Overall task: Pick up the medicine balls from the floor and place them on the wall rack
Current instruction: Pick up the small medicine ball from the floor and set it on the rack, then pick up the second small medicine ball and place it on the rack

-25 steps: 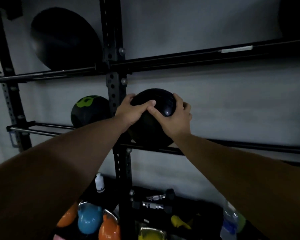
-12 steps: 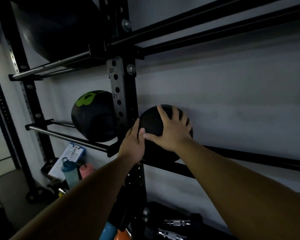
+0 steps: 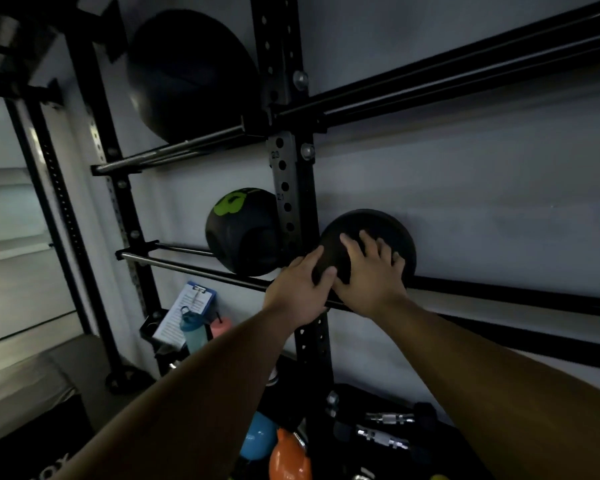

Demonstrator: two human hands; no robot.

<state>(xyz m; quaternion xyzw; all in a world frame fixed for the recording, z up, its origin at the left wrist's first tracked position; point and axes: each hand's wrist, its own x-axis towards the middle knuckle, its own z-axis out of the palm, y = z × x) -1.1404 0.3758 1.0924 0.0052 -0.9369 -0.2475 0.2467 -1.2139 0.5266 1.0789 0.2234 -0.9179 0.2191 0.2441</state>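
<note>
Pale matte wall (image 3: 482, 188); black steel wall rack (image 3: 284, 174), perforated upright, round rails. Matte black medicine ball (image 3: 371, 223) on middle rails, right of upright, against wall. Arms outstretched: right hand (image 3: 371, 275) flat on front, fingers splayed; left hand (image 3: 298, 289) presses lower-left side, fingers extended along curve.

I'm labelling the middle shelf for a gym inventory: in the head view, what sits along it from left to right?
Left to right: green-marked medicine ball → rack's upright post → black medicine ball.
</note>
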